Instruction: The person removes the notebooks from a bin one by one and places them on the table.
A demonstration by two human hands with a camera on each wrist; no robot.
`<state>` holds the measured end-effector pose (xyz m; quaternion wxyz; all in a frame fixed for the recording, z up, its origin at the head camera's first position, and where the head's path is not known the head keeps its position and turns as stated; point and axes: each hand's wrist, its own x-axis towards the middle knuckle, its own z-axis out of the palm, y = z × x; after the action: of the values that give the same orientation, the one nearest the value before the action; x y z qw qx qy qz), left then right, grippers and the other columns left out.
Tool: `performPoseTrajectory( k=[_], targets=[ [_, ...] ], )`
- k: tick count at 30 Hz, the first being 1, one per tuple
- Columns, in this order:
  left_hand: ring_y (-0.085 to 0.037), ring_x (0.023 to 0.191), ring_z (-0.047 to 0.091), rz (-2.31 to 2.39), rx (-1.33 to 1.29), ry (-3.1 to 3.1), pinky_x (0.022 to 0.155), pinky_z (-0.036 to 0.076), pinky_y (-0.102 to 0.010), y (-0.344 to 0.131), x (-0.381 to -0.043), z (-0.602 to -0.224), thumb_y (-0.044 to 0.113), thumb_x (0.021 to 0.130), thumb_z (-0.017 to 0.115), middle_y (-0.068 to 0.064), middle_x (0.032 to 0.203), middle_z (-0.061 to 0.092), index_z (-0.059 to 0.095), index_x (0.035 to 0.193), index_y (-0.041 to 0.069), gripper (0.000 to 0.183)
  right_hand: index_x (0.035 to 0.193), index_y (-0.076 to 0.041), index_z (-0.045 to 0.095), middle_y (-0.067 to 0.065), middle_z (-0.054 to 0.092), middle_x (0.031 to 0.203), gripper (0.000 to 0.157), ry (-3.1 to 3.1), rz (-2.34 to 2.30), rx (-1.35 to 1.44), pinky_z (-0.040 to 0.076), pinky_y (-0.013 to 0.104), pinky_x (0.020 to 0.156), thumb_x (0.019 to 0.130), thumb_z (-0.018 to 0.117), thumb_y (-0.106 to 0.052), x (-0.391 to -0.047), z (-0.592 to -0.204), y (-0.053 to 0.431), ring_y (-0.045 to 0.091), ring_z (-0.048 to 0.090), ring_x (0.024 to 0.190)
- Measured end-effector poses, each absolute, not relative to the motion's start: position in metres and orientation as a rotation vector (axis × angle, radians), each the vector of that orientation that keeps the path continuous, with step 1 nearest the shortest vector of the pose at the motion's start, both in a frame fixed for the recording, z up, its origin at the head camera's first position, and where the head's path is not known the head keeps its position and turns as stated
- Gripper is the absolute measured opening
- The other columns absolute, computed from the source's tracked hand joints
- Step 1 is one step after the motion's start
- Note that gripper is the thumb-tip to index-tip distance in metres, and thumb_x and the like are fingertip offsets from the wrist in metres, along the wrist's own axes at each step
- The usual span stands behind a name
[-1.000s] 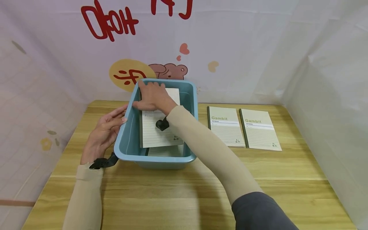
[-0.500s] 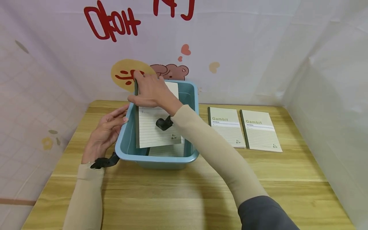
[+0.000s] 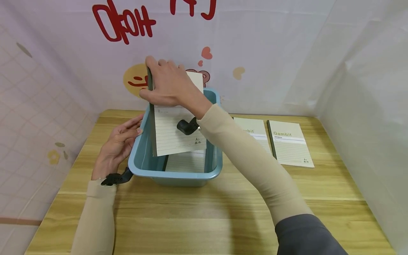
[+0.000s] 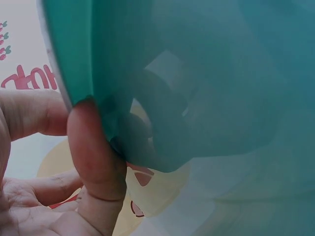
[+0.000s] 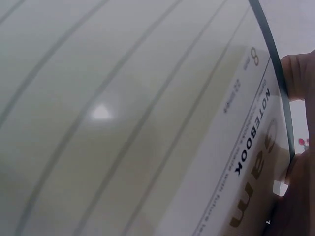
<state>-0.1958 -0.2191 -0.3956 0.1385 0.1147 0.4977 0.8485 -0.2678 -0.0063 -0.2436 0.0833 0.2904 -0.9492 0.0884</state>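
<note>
My right hand (image 3: 172, 85) grips a cream lined notebook (image 3: 178, 132) by its dark spine and upper part. In the head view the notebook hangs tilted above the blue plastic bin (image 3: 175, 174), its lower end still within the rim. Its printed cover (image 5: 147, 118) fills much of the right wrist view. Another notebook (image 3: 186, 162) lies inside the bin beneath it. On the bin's left side, my left hand (image 3: 119, 143) pinches the rim between thumb and fingers; the left wrist view shows the thumb and fingers against the bin wall (image 4: 172, 98).
Two Gambit notebooks lie side by side on the wooden table (image 3: 178, 219) right of the bin: a nearer one (image 3: 255, 132), partly behind my right forearm, and a farther one (image 3: 290, 143). A printed white curtain (image 3: 271, 46) stands behind the table.
My right hand has lifted the notebook upward out of the bin's depth, uncovering more of the notebook below. The left hand keeps its place on the rim.
</note>
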Motion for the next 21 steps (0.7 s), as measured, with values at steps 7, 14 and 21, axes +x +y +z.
performPoseTrajectory(
  k=[7,14,21],
  targets=[
    [-0.016,0.107,0.073,2.45,0.319,1.417,0.091,0.062,-0.027,-0.217,-0.198,-0.395,-0.01,0.102,0.05,-0.008,0.135,0.062,0.027,0.156,-0.005,0.059,0.129,-0.018,0.045,-0.001,0.055,0.104,0.051,-2.841,0.316,0.783,0.044,0.034,0.08,0.092,0.051,-0.053,-0.267,-0.219,0.018,0.015,0.052,0.098],
    [-0.019,0.111,0.073,2.474,0.341,1.319,0.09,0.062,-0.029,-0.215,-0.201,-0.397,-0.013,0.101,0.048,-0.01,0.139,0.062,0.031,0.156,-0.004,0.058,0.137,-0.015,0.042,0.004,0.056,0.112,0.06,-2.827,0.317,0.71,0.045,0.039,0.087,0.09,0.05,-0.052,-0.267,-0.199,0.054,0.018,0.051,0.103],
    [-0.017,0.108,0.073,2.462,0.363,1.358,0.086,0.063,-0.025,-0.214,-0.202,-0.397,-0.011,0.102,0.049,-0.01,0.136,0.063,0.036,0.152,-0.002,0.052,0.129,-0.009,0.046,0.006,0.056,0.103,0.052,-2.817,0.347,0.634,0.044,0.037,0.078,0.089,0.051,-0.042,-0.272,-0.192,0.099,0.023,0.052,0.096]
  ],
)
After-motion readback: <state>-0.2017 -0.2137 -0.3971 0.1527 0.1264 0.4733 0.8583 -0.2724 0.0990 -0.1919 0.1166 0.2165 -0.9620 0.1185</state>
